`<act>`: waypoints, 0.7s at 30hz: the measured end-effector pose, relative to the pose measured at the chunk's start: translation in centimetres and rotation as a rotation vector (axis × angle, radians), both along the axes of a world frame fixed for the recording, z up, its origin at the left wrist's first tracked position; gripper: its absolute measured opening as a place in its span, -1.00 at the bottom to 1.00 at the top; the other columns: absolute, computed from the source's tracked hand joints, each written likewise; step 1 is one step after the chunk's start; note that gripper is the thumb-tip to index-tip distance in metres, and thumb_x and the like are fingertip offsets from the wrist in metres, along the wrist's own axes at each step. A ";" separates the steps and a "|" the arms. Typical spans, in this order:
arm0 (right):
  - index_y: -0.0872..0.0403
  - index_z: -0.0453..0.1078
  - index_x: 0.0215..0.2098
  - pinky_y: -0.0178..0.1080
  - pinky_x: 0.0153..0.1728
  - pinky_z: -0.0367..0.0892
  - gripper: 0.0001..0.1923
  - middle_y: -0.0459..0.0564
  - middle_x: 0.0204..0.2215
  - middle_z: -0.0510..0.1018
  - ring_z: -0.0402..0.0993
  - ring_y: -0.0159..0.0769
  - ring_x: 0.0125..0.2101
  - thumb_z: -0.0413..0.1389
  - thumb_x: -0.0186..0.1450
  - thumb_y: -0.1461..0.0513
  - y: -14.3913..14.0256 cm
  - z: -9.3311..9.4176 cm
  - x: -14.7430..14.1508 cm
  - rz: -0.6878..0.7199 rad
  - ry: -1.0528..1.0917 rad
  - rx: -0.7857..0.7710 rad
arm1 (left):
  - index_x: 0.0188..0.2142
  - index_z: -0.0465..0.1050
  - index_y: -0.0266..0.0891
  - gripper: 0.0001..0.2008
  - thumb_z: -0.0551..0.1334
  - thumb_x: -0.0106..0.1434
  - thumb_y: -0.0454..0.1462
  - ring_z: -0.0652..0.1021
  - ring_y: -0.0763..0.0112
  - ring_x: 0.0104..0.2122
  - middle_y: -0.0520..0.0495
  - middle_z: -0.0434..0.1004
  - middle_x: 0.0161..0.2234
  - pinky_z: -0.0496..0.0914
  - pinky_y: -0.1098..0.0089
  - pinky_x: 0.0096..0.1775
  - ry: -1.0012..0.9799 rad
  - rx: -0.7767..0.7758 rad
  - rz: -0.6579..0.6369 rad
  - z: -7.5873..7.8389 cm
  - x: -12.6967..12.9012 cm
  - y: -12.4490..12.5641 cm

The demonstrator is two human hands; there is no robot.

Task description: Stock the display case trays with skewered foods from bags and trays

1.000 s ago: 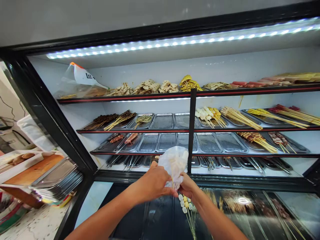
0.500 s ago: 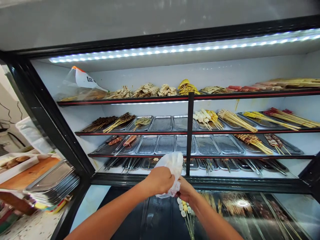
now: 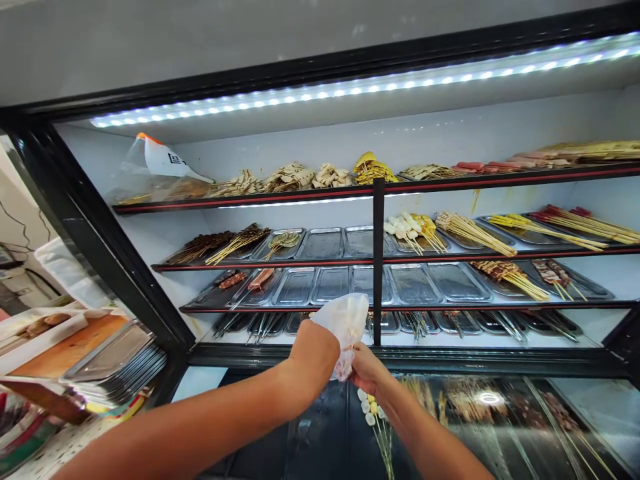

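In front of an open display fridge (image 3: 100,220), both my hands hold a thin white plastic bag (image 3: 345,320). My left hand (image 3: 313,353) grips the bag's left side, its fingers wrapped around the plastic. My right hand (image 3: 367,368) pinches the bag's lower right edge. Just below my right hand hang skewers of white and yellow balls (image 3: 370,408) on thin sticks; whether that hand also holds them I cannot tell. The bag's contents are hidden.
Shelves carry metal trays (image 3: 325,243), some with skewers (image 3: 475,233) and some bare. A black upright post (image 3: 379,260) divides the shelves. A plastic bag (image 3: 155,167) lies on the top shelf at left. Stacked metal trays (image 3: 115,360) sit on a counter at left. Below is glass (image 3: 490,413) over more skewers.
My left hand has slid up and further round the bag, covering more of it. The bag has shifted slightly upward and to the right; my right hand stays beneath it.
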State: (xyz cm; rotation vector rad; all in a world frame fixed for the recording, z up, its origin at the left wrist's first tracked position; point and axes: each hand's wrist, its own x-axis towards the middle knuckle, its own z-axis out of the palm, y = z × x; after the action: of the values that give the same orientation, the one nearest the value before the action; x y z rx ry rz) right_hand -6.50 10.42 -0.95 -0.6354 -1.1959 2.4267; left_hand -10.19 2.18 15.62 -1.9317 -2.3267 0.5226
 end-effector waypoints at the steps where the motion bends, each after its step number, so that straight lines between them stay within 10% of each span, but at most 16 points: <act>1: 0.11 0.22 -0.70 -0.42 -0.73 0.02 -0.73 -0.18 -0.81 0.26 0.12 -0.53 -0.75 0.22 -0.14 0.15 0.1 -0.1 0.0 0.001 0.001 0.003 | -0.36 0.50 -0.49 -0.79 0.11 0.07 -0.56 0.52 0.03 -0.37 -0.33 0.50 -0.46 0.33 0.22 -0.39 0.069 -0.005 -0.008 -0.1 0.3 0.0; 5: 0.12 0.28 -0.62 -0.40 -0.68 0.06 -0.75 -0.15 -0.75 0.35 0.17 -0.52 -0.70 0.23 -0.14 0.16 0.6 -0.6 0.2 0.002 0.027 -0.004 | -0.11 0.42 -0.28 -0.70 0.10 0.17 -0.46 0.50 0.16 -0.40 -0.25 0.45 -0.35 0.29 0.34 -0.49 0.226 0.016 -0.168 0.1 0.4 0.2; 14: 0.09 0.35 -0.46 -0.33 -0.56 0.16 -0.72 -0.10 -0.67 0.40 0.34 -0.36 -0.55 0.20 -0.05 0.08 1.4 0.8 1.6 -0.015 0.073 -0.035 | -0.18 0.33 -0.35 -0.78 0.02 0.24 -0.30 0.46 0.35 -0.55 -0.19 0.46 -0.39 0.19 0.39 -0.63 0.212 0.161 -0.983 0.6 -1.3 0.4; 21: 0.08 0.35 -0.44 -0.30 -0.52 0.19 -0.69 -0.10 -0.64 0.39 0.33 -0.36 -0.53 0.23 -0.05 0.06 1.7 2.2 2.3 0.064 0.186 -0.034 | -0.21 0.40 -0.36 -0.77 0.07 0.19 -0.30 0.38 0.43 -0.63 -0.19 0.50 -0.35 0.11 0.34 -0.67 0.224 0.270 -1.327 1.5 -2.0 1.4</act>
State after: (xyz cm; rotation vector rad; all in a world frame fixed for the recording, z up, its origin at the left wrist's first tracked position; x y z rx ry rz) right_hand -4.22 12.09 1.23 -0.3761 -1.1178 2.5003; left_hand -12.21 3.61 17.15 -2.4792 -0.5819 0.2135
